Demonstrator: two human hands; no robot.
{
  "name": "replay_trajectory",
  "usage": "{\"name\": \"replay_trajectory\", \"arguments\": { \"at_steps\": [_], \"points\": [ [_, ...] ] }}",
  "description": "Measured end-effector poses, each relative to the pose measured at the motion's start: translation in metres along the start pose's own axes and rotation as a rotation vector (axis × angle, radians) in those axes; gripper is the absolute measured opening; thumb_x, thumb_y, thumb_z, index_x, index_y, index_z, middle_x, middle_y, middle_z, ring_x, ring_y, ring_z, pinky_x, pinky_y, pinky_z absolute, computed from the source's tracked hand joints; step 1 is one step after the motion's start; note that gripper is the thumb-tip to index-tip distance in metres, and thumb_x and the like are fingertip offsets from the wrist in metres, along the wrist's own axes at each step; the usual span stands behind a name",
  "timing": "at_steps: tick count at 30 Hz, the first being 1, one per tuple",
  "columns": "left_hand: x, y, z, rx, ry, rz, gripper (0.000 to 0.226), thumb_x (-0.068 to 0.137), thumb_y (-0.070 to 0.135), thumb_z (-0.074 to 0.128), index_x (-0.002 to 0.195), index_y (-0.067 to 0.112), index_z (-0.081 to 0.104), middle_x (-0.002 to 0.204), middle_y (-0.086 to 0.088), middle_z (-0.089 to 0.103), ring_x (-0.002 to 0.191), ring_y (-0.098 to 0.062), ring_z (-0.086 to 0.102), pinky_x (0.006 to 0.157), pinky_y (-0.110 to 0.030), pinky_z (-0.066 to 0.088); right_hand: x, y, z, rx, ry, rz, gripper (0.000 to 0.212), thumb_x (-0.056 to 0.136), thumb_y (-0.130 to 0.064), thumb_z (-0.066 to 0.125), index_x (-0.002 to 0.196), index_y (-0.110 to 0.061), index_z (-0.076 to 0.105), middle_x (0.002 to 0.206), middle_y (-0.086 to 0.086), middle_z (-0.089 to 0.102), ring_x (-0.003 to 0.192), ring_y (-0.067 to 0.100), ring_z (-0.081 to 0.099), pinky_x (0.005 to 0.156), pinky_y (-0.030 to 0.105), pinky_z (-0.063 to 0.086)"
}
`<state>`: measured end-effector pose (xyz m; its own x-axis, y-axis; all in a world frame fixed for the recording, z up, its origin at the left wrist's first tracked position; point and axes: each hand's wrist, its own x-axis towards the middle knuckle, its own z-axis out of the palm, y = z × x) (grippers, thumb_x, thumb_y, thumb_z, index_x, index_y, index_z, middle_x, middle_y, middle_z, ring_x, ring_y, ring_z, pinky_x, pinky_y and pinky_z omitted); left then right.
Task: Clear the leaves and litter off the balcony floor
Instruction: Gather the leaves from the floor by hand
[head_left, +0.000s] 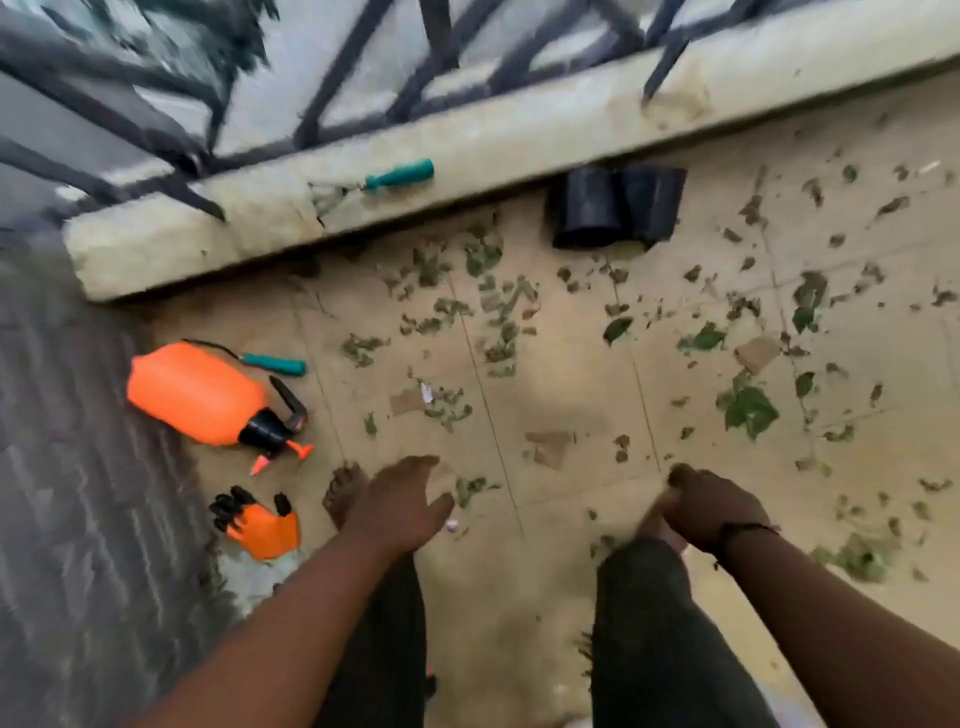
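Green and dry leaves (750, 410) lie scattered over the beige tiled balcony floor (561, 364), thickest near the low wall and to the right. Scraps of brown paper litter (757, 353) lie among them. My left hand (402, 499) hovers above the floor with fingers relaxed and spread, holding nothing. My right hand (711, 506) is curled into a fist over my right foot; the blur hides whether anything is in it. Both my legs in dark trousers stand at the bottom of the view.
An orange spray bottle (197, 397) lies on its side at left, with a teal-handled tool (275, 364) behind it and an orange-black glove (260, 525) near my left foot. Another teal-handled tool (400, 174) rests on the ledge (467, 156) under the railing. Black pots (618, 208) stand against the ledge.
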<state>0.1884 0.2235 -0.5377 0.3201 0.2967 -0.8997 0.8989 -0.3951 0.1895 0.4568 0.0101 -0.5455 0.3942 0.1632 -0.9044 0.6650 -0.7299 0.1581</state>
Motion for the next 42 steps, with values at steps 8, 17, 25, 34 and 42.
{"name": "replay_trajectory", "arguments": {
  "at_steps": [8, 17, 25, 34, 42],
  "points": [
    [0.147, -0.082, 0.095, 0.319, -0.152, -0.074, 0.059, 0.097, 0.051, 0.048, 0.146, 0.021, 0.038, 0.144, -0.009, 0.044, 0.127, -0.03, 0.047, 0.096, -0.04, 0.04, 0.14, -0.109, 0.131, 0.032, 0.013, -0.057, 0.045, 0.093, -0.037, 0.056, 0.132, -0.017, 0.042, 0.127, 0.01, 0.052, 0.112, 0.031, 0.055, 0.084, 0.04, 0.046],
    [0.218, -0.114, 0.182, 0.211, -0.067, -0.148, 0.058, 0.09, 0.051, 0.062, 0.13, 0.013, 0.044, 0.129, -0.012, 0.05, 0.117, -0.033, 0.05, 0.092, -0.042, 0.047, 0.242, -0.118, 0.169, -0.296, 0.283, -0.311, 0.049, 0.091, -0.021, 0.055, 0.134, -0.006, 0.037, 0.126, 0.018, 0.048, 0.108, 0.038, 0.052, 0.087, 0.045, 0.043],
    [0.241, -0.098, 0.201, 0.342, -0.024, -0.123, 0.051, 0.097, 0.042, 0.056, 0.133, 0.007, 0.044, 0.132, -0.015, 0.047, 0.121, -0.035, 0.048, 0.091, -0.044, 0.046, 0.253, -0.116, 0.142, -0.148, 0.145, -0.442, 0.022, 0.094, -0.031, 0.058, 0.108, -0.015, 0.055, 0.107, 0.01, 0.061, 0.099, 0.031, 0.055, 0.073, 0.034, 0.037],
    [0.254, -0.101, 0.171, 0.221, -0.016, -0.104, 0.03, 0.097, 0.025, 0.049, 0.12, 0.009, 0.057, 0.123, -0.015, 0.057, 0.113, -0.035, 0.055, 0.087, -0.041, 0.046, 0.231, -0.174, 0.124, 0.523, -0.019, -0.392, 0.024, 0.084, -0.028, 0.074, 0.09, -0.014, 0.055, 0.078, -0.004, 0.053, 0.071, 0.016, 0.047, 0.054, 0.027, 0.032],
    [0.243, -0.11, 0.179, 0.315, 0.03, 0.007, 0.061, 0.091, 0.046, 0.064, 0.134, 0.008, 0.042, 0.128, -0.015, 0.052, 0.114, -0.036, 0.054, 0.079, -0.041, 0.046, 0.211, -0.202, 0.145, 0.458, -0.084, -0.376, 0.022, 0.086, -0.024, 0.072, 0.094, -0.01, 0.057, 0.085, 0.004, 0.054, 0.079, 0.023, 0.049, 0.052, 0.025, 0.029]
  ]
}}
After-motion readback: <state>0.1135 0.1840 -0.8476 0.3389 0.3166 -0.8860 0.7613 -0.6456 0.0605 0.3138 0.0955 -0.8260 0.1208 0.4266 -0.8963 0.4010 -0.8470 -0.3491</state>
